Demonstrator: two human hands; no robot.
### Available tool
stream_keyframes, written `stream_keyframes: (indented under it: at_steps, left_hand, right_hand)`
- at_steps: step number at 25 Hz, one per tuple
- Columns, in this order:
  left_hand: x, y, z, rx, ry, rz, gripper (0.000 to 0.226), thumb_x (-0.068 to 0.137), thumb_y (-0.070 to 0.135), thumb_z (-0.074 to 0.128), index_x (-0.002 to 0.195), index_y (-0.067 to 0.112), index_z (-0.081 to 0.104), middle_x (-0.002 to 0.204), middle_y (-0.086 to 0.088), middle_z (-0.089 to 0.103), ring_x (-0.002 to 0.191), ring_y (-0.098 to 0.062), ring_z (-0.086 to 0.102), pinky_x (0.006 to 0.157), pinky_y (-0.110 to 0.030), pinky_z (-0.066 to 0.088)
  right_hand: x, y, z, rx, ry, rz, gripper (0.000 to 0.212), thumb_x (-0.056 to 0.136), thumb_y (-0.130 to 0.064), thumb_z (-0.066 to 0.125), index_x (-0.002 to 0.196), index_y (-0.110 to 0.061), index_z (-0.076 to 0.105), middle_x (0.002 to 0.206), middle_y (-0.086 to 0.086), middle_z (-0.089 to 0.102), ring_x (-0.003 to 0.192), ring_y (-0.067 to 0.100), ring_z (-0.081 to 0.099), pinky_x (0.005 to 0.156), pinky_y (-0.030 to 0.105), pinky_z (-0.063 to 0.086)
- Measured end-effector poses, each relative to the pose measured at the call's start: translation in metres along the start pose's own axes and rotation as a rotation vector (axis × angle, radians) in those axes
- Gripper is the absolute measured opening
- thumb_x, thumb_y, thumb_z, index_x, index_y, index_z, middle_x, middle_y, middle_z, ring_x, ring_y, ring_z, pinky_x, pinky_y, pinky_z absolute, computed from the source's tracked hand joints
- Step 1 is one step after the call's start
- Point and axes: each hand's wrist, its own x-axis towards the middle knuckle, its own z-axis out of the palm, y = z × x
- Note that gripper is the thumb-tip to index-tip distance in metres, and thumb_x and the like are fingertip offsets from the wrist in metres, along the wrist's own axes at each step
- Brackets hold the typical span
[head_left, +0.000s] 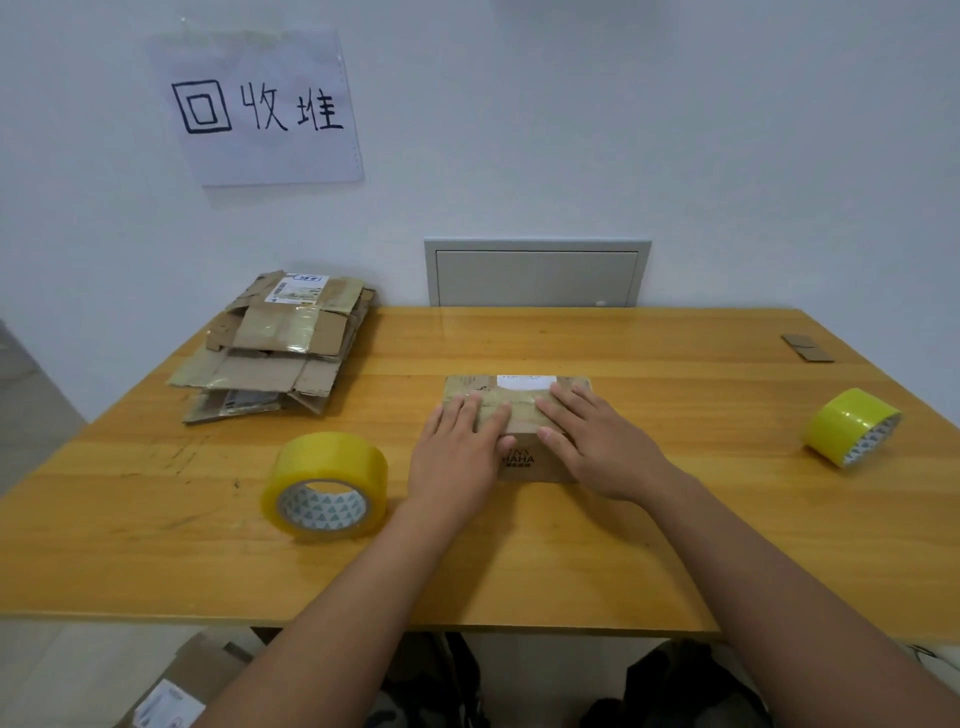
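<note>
Your left hand (457, 447) and right hand (597, 441) lie flat, fingers straight, pressing the small cardboard box (519, 415) at mid-table (623, 545). One tape roll (326, 486) sits just left, another (852, 426) well right; flattened cardboard (275, 348) fills the far-left corner.

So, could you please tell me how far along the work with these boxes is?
Done: flattened cartons lie stacked at the table's far left. In hand: the left hand and right hand lie flat on the small box, fingers straight over its tape strip. Left: that box stands whole, so it probably has yet to join the stack; the left tape roll and right tape roll lie untouched.
</note>
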Motion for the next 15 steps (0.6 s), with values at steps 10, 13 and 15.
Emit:
stream_keyframes:
  at_steps: [10,13,15]
  left_hand:
    - [-0.021,-0.016,-0.036,-0.072,0.2,0.086,0.046,0.104,0.033,0.04,0.147,0.018,0.041,0.158,-0.013,0.031,0.148,-0.028,0.023,0.121,-0.038,0.012]
    - [-0.046,-0.049,-0.058,-0.126,0.47,0.108,0.034,0.095,0.029,0.052,0.124,0.015,0.063,0.133,-0.009,0.059,0.127,-0.026,0.051,0.104,-0.041,0.041]
    - [-0.065,-0.083,-0.068,-0.238,0.545,-0.013,0.033,0.095,0.029,0.048,0.12,0.015,0.065,0.124,-0.006,0.063,0.115,-0.021,0.056,0.095,-0.037,0.045]
  right_hand:
    - [0.0,-0.015,-0.023,-0.064,0.065,-0.002,0.056,0.101,-0.053,0.032,0.153,-0.035,0.023,0.164,-0.01,0.009,0.151,0.013,0.001,0.12,0.05,-0.003]
    - [0.006,-0.049,-0.026,-0.02,0.167,-0.127,0.063,0.094,-0.062,0.034,0.149,-0.032,0.035,0.16,-0.006,0.026,0.15,0.017,0.011,0.121,0.045,0.003]
    - [0.015,-0.089,-0.022,0.08,0.171,-0.264,0.064,0.091,-0.06,0.041,0.145,-0.026,0.044,0.153,-0.001,0.038,0.147,0.02,0.02,0.121,0.042,0.013]
